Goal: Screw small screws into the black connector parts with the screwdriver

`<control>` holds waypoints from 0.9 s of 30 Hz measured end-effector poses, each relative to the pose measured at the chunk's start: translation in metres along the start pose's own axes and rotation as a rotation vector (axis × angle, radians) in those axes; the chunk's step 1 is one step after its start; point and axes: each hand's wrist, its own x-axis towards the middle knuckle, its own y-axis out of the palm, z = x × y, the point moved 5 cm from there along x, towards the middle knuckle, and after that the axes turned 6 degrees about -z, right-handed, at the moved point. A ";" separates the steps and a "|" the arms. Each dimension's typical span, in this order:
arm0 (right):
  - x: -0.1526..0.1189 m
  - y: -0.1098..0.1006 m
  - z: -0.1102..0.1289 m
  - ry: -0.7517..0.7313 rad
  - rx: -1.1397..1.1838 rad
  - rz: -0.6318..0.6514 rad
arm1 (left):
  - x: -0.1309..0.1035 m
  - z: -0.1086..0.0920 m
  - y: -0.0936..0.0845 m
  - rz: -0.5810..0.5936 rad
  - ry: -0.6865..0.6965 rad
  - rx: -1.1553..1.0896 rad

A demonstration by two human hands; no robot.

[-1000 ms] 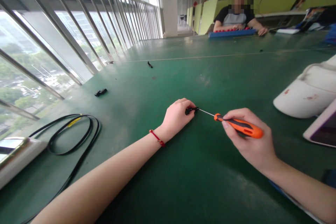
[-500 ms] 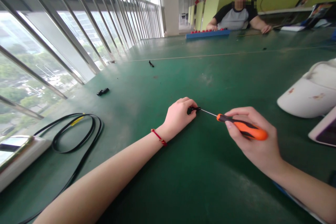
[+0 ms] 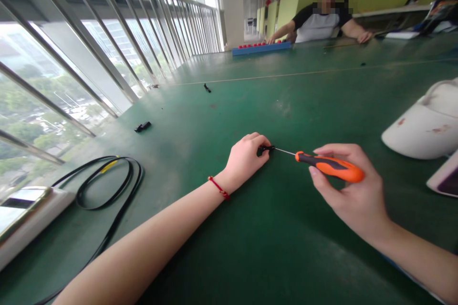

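Note:
Pinched in my left hand [image 3: 248, 157] is a small black part [image 3: 265, 149], held low at the green table [image 3: 229, 238]; the fingers cover much of it. My right hand [image 3: 358, 195] holds a screwdriver [image 3: 331, 164] with an orange and black handle, gripped between thumb and fingers. The thin metal shaft points left, and its tip meets the right end of the black part. A red cord bracelet [image 3: 219, 188] circles my left wrist.
Two small black pieces [image 3: 143, 127] [image 3: 207, 88] lie farther back. A looped black cable [image 3: 134, 190] and a white device [image 3: 32, 219] are at left. On the right stand a white container [image 3: 425, 128] and a white-edged object [image 3: 445, 176]. Across the table, a person [image 3: 318, 26] touches a blue rack [image 3: 261, 48].
My right thumb and fingers have loosened and spread a little on the screwdriver handle, which has turned. My left hand stays in place. Across the table, the blue rack has slid left.

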 end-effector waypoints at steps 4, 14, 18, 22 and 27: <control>-0.001 0.004 -0.003 0.056 0.012 0.089 | 0.000 -0.001 -0.001 0.010 -0.005 0.008; 0.000 0.000 -0.001 0.006 0.024 0.014 | 0.000 -0.002 -0.001 0.016 -0.003 0.017; -0.002 0.004 -0.001 0.002 -0.088 0.126 | 0.001 -0.002 -0.001 0.025 -0.016 0.016; -0.001 -0.002 0.001 -0.048 -0.022 -0.032 | 0.000 -0.002 -0.001 0.017 -0.009 0.022; -0.002 0.002 -0.001 -0.028 -0.058 0.079 | -0.001 0.000 0.000 0.014 0.001 0.016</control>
